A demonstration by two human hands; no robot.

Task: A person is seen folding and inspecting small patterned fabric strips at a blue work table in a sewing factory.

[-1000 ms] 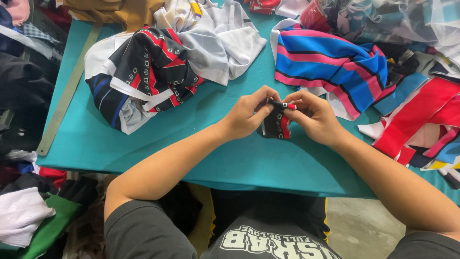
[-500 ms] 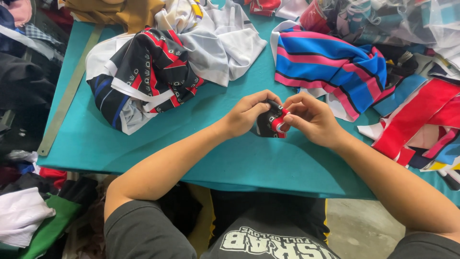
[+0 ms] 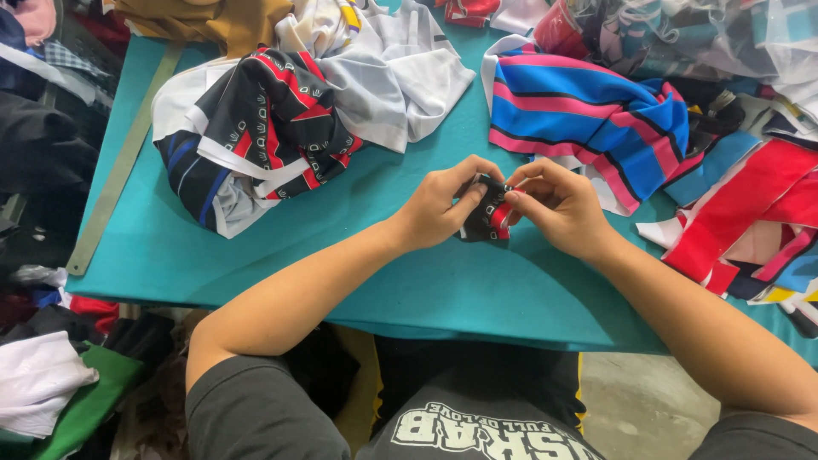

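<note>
— What have you got in your fingers?

— A small black and red fabric piece [image 3: 488, 215], bunched up. My left hand [image 3: 439, 209] pinches it from the left with thumb and fingers closed on it, and my right hand [image 3: 558, 209] pinches the red end from the right. It sits between both hands, just over the teal bench [image 3: 256, 264], near the front middle.

— Anything different from a moment ago?

— Not much. A second ago the piece hung a little longer and flatter below my fingers; now it is more gathered up, and my hands are drawn closer around it. They have stayed at the same spot over the bench.

— And around you?

— The black, red and white patterned garment [image 3: 256, 136] lies to the left, touching a white shirt [image 3: 400, 77] behind it. The blue and pink striped cloth [image 3: 588, 111] lies just beyond my right hand. Red strips [image 3: 733, 209] sit at the far right, and a long metal ruler [image 3: 119, 179] runs along the left edge. None of these has shifted.
</note>
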